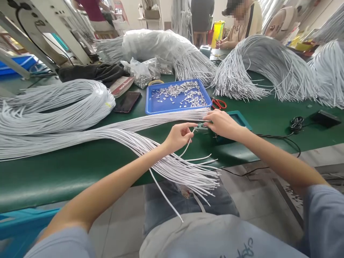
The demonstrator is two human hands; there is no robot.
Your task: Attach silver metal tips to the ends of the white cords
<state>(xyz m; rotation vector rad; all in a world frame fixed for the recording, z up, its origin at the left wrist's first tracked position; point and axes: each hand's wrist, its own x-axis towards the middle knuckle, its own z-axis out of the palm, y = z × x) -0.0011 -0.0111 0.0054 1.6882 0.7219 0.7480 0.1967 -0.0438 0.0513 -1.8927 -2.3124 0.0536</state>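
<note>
Between the two hands, in the head view, a single white cord [189, 141] ran from the left hand [178, 137] up to the right hand [220, 123]. The left hand was closed in a narrow pinch on the cord just short of its end; the right hand was curled over the cord tip at a small teal device [233, 120] on the green table [80, 168], its fingers [208, 118] drawn together, though whether they held a metal piece could not be told. Below the left hand, a loose fan of white cords [188, 172] spilled over the table edge toward the person's lap. Beyond both hands stood a blue tray [158, 106] scattered with small metal clips [182, 94], and red-handled scissors [219, 104] lay just beside the tray, behind the right hand. To the left of the left hand, a coiled cord bundle [67, 104] rested on the table, with a dark phone [127, 101] near it. A co-worker [242, 25] sat well beyond the right hand. In my judgement, the step would go best with the left pinch kept close to the tip, the cord held straight into the device, and neighbouring cords kept apart from it.
</note>
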